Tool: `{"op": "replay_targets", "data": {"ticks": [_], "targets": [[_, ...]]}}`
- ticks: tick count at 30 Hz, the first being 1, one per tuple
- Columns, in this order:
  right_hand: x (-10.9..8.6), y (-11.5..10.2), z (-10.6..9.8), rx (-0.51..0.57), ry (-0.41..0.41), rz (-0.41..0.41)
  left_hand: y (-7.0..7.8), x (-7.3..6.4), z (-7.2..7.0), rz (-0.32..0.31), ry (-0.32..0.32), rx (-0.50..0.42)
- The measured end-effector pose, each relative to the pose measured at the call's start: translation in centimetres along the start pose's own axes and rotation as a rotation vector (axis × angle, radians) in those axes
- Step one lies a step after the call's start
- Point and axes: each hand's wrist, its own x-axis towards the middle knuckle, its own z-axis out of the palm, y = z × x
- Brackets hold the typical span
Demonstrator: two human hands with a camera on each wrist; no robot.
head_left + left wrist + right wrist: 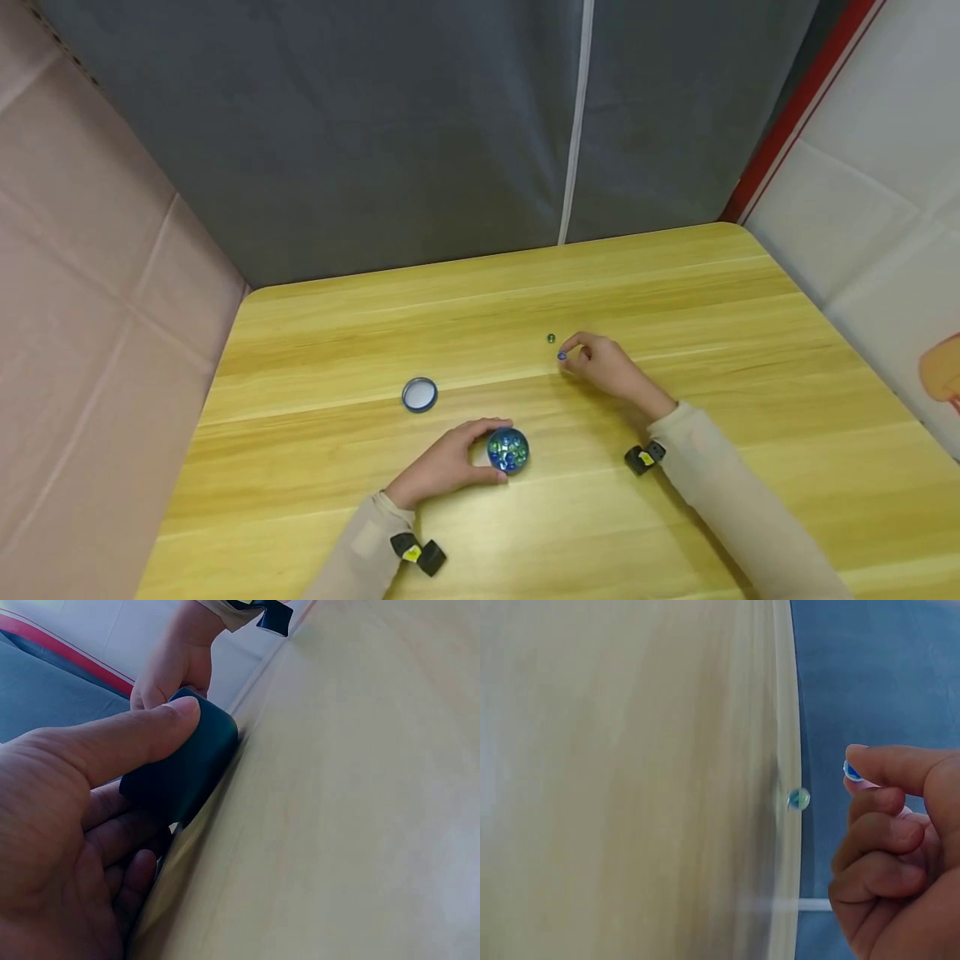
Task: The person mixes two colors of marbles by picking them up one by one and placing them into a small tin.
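Observation:
My left hand grips a small round dark blue tin between thumb and fingers on the table. Blue and green glass marbles fill the tin, seen from above in the head view. In the left wrist view only the tin's side wall shows, with the thumb along it. Up and to the right, my right hand pinches a blue marble between thumb and index finger, its other fingers curled in. A single green marble lies on the table just beyond those fingertips.
A round blue-rimmed lid lies on the wooden table left of the tin, its pale inside facing up. A dark grey curtain hangs behind the far edge. Light cloth walls stand at both sides.

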Motion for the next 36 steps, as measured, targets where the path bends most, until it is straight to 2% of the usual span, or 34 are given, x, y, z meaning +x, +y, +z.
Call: {"op": "replay_targets", "data": {"ticks": [9,18,26,36], "targets": [[-1.0,-1.7,1.4,0.052,-0.067,-0.021,0.0,-0.1,0.0,0.003,0.001,0.008],[-2.2,-3.4,2.7,0.001,-0.145,-0.136,0.1,-0.2,-0.1,-0.003,0.002,0.014],[-3.3,-4.9,3.8,-0.039,-0.213,-0.165,-0.1,-0.2,0.0,-0.009,0.005,0.013],[-4.2,-5.5,5.0,-0.064,-0.279,-0.234,-0.3,0.0,-0.1,-0.001,0.002,0.016]]}}
